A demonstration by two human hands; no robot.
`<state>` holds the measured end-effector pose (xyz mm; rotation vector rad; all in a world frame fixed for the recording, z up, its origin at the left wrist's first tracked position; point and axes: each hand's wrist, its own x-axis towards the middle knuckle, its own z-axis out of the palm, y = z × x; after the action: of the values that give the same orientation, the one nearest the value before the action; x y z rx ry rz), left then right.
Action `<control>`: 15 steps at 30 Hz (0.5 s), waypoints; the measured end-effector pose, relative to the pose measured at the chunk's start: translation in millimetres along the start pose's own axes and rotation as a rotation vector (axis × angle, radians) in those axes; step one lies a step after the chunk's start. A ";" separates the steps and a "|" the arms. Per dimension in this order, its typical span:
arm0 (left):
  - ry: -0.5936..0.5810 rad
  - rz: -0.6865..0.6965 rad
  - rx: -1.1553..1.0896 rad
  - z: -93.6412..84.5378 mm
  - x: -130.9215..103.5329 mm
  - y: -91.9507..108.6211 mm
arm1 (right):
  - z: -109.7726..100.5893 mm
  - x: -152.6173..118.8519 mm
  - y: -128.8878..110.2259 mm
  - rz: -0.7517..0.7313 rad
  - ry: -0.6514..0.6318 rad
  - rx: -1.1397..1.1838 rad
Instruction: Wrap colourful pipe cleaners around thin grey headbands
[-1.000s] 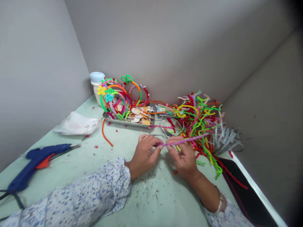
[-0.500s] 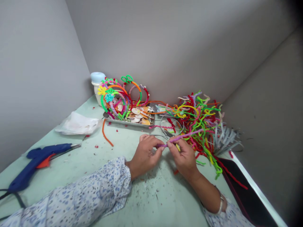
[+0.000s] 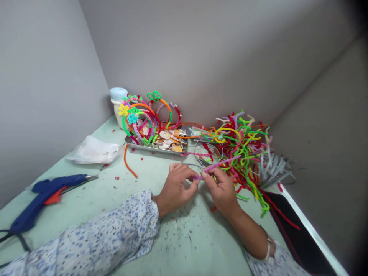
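The left hand point(image 3: 178, 188) pinched one end of a purple fuzzy stem point(image 3: 222, 163) between thumb and fingers, much where it had been a second before; the right hand point(image 3: 224, 191) held the same stem just beside it, thumb and forefinger closed narrowly on it; whether the hidden fingers of either hand held anything more, I could not tell. The purple stem lay between the two sets of fingertips and ran on past the right hand, up and to the right, in front of the heap of coloured stems point(image 3: 247, 142); its free end had drawn in toward the hands since the earlier frame, where it reached farther over the heap and lay flatter, and it now sloped more steeply; the part beyond the right fingers looked shorter. The right wrist had shifted only slightly; the surroundings stayed as they were: the metal tray point(image 3: 155, 150) with shells point(image 3: 165, 135) and decorated headbands point(image 3: 170, 115) in it stood beyond the left hand; a loose orange stem point(image 3: 126, 163) lay near the tray, the white packet point(image 3: 96, 150) farther left, and the blue glue gun point(image 3: 25, 214) rested on the pale green table point(image 3: 184, 249), well apart from both hands.
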<state>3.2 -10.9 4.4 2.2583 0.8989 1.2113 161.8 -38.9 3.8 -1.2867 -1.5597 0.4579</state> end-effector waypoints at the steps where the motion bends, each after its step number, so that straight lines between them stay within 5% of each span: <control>1: -0.001 0.000 0.002 0.2 -0.2 -0.1 | -0.1 0.1 0.0 0.006 -0.004 0.001; 15: -0.032 -0.003 0.043 1.6 -0.5 -1.5 | -0.7 3.3 -4.0 0.106 -0.063 0.005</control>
<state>3.9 -10.3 2.3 2.3024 0.9250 1.1622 160.8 -37.6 8.7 -1.3672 -1.5468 0.5738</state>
